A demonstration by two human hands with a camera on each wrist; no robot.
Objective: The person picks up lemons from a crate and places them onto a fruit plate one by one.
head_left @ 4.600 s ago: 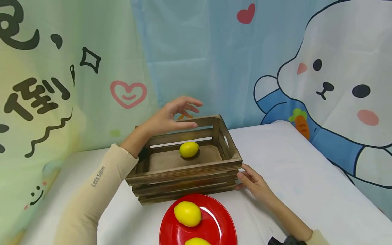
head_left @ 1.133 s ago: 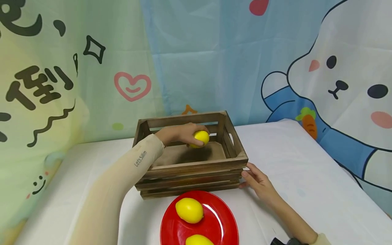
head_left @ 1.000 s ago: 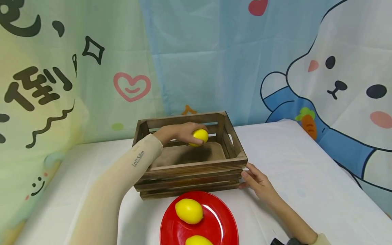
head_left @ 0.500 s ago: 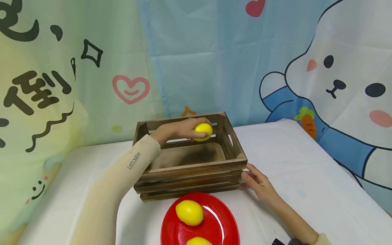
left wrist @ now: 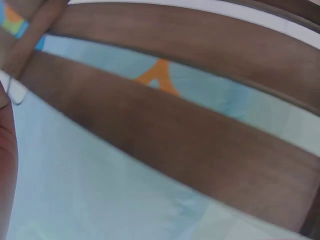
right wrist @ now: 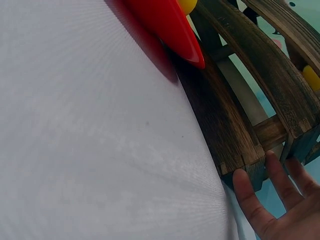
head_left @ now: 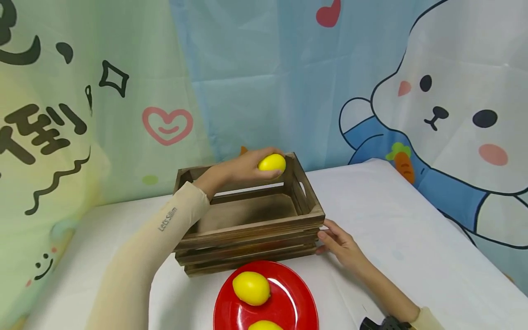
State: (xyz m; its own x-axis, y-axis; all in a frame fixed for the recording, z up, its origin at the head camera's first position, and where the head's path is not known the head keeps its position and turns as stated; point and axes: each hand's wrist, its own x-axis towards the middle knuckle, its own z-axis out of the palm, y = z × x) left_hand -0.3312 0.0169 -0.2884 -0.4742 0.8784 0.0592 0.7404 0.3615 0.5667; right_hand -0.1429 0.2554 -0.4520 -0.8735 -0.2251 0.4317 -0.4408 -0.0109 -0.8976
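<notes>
A wooden slatted crate (head_left: 255, 236) stands on the white table. Over its back right part, my left hand (head_left: 241, 168) holds a yellow lemon (head_left: 272, 163) between thumb and fingers, well above the crate floor. The left wrist view shows the crate's slats (left wrist: 150, 130) and only a sliver of the hand at the left edge. My right hand (head_left: 344, 246) rests against the crate's front right corner. In the right wrist view, thumb and fingers of that hand (right wrist: 285, 210) touch the slat ends, fairly straight.
A red plate (head_left: 303, 302) stands close in front of the crate. On it lie two lemons, one nearer the crate (head_left: 251, 288) and one (head_left: 265, 325) cut off by the lower edge. A printed curtain (head_left: 247, 82) hangs behind the table (head_left: 371, 206).
My left hand first hovers above the crate, then grips the lemon inside it and lifts it up to the height of the back rim. The right hand stays at the crate corner.
</notes>
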